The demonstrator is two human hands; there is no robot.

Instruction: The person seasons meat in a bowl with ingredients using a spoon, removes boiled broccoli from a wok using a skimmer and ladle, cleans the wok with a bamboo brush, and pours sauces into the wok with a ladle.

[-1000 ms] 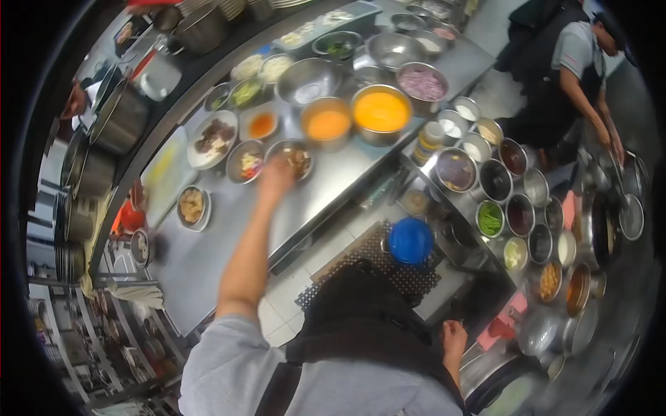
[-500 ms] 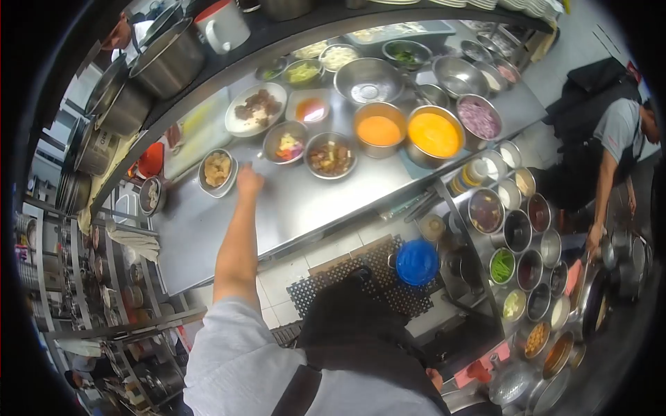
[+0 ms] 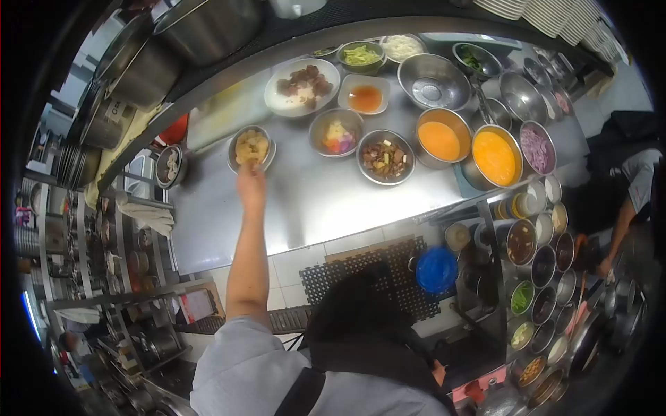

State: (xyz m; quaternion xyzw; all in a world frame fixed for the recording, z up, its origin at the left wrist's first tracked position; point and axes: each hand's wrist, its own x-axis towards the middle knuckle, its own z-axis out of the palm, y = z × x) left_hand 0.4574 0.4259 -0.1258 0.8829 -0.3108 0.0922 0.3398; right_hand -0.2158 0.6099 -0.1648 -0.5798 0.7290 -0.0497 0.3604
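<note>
My left hand (image 3: 251, 186) reaches across the steel counter to a small metal bowl (image 3: 234, 154) of light brown food pieces (image 3: 252, 147). Its fingers are drawn together over the near rim, at the edge of the food. Whether they grip the rim or a piece is hidden. Under the bowl, the edge of a pale dish shows at the right. Low beside the dark apron, only a small part of my right hand (image 3: 438, 373) appears; its fingers cannot be made out. Right of the left hand stands a bowl of chopped mixed vegetables (image 3: 338, 137).
A white plate of meat (image 3: 304, 87), a dish of orange sauce (image 3: 365, 98) and pots of orange (image 3: 438, 141) and yellow liquid (image 3: 497, 158) stand on the counter (image 3: 312, 208). A shelf overhangs its back. Another person's arm (image 3: 621, 232) is at right, beyond several ingredient containers.
My left hand has moved from beside the bowl of brown pieces onto its near rim. The camera view has shifted, so the counter items appear farther right.
</note>
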